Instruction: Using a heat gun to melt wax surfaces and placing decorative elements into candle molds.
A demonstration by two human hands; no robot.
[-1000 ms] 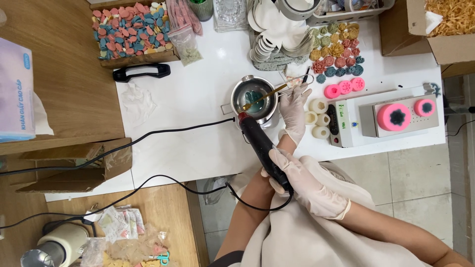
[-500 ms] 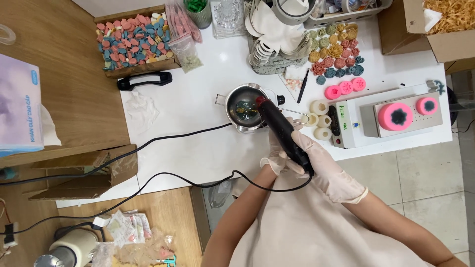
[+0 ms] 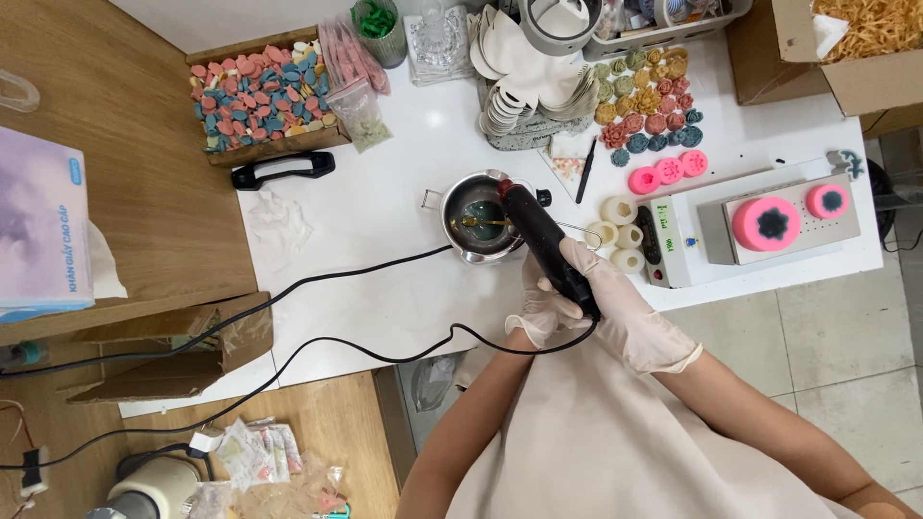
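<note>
A black heat gun (image 3: 535, 229) points its nozzle over a small metal pot (image 3: 458, 237) that holds teal liquid and a thin gold spoon (image 3: 484, 223). My right hand (image 3: 615, 300), in a white glove, is wrapped around the gun's handle. Curled against the lower end of the same handle is my gloved left hand (image 3: 535, 309), just below and left of the right one. The gun's black cable (image 3: 317, 288) trails left across the white table (image 3: 385, 211).
A wooden box of pink and blue wax pieces (image 3: 255, 96) stands at the back left, with a black handle (image 3: 284, 170) before it. Right of the pot are small white moulds (image 3: 620, 235) and a white heating device with pink moulds (image 3: 769, 223). The table's front edge is near my body.
My right hand has lifted the heat gun from near my body up to the pot. My left hand has left the pot and come back to the gun's handle.
</note>
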